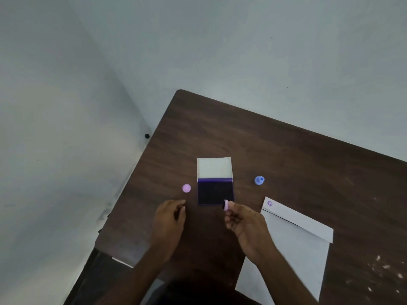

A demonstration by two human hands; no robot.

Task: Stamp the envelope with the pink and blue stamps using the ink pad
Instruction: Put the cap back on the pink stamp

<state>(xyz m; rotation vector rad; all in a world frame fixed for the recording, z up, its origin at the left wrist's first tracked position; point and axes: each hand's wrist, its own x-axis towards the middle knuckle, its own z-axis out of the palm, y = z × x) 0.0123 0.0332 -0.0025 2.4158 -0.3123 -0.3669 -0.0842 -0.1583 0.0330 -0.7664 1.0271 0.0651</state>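
Two hands hover: right hand [244, 223] grip pinching pink stamp [226, 205], left hand [170, 219] loosely curled, empty.

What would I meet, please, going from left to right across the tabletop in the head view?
Left hand → pink cap → ink pad → pink stamp, held in the right hand → blue stamp → envelope.

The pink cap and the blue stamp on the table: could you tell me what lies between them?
In the head view, the open ink pad sits between the pink cap and the blue stamp, its white lid folded back, apart from both.
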